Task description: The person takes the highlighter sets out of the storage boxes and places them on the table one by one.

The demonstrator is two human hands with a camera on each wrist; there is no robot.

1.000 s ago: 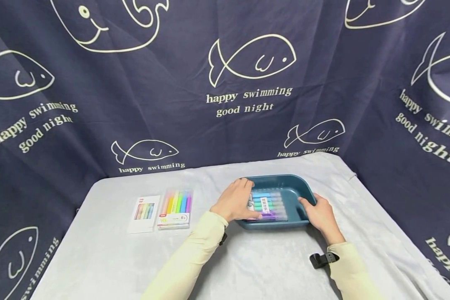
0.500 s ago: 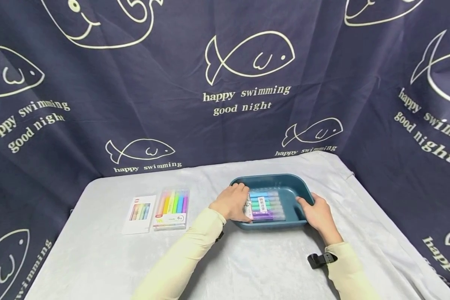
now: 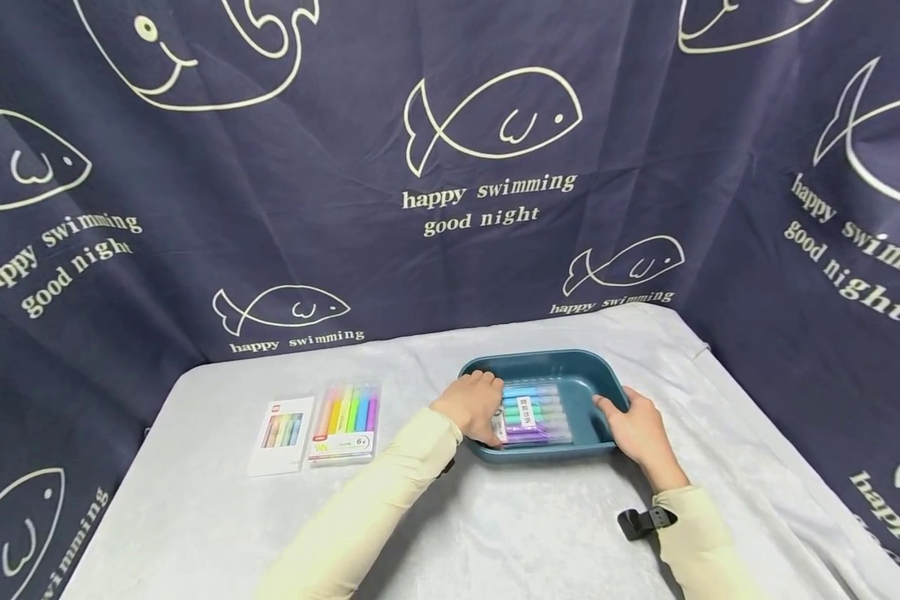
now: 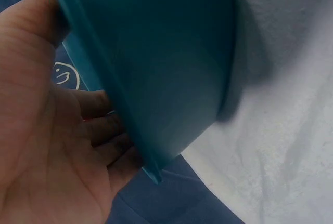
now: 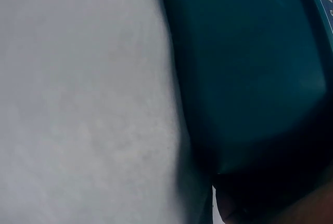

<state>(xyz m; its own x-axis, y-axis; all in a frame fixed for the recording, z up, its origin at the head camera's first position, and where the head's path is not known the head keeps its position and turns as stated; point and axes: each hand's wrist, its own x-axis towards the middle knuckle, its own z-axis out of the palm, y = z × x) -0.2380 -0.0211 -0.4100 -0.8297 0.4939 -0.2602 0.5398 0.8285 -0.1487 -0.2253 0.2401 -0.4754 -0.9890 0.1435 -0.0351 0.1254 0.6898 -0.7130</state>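
In the head view, a dark teal plastic bin [image 3: 588, 371] stands on the table. A clear pack of felt-tip markers [image 3: 543, 408] lies flat inside, in its left part. My left hand [image 3: 472, 408] reaches over the bin's left rim and holds the pack's left end, thumb near and fingers far. The left wrist view has this hand [image 4: 67, 125] beside the bin's outer wall [image 4: 156, 68], which hides the fingertips. With my right hand [image 3: 645, 429] I grip the bin's right rim, thumb inside. In the right wrist view the bin's wall [image 5: 250, 78] fills much of the picture.
To the left lie a white box [image 3: 281, 437] with coloured sticks pictured on it and a clear case of rainbow highlighters [image 3: 347, 421]. A pale cloth covers the table [image 3: 210, 500]. Dark blue fish-print curtains [image 3: 495, 275] stand behind and at both sides.
My left hand has drawn back left along the marker pack, thumb moving from the purple markers to the pack's left end. The right hand stays on the bin rim.
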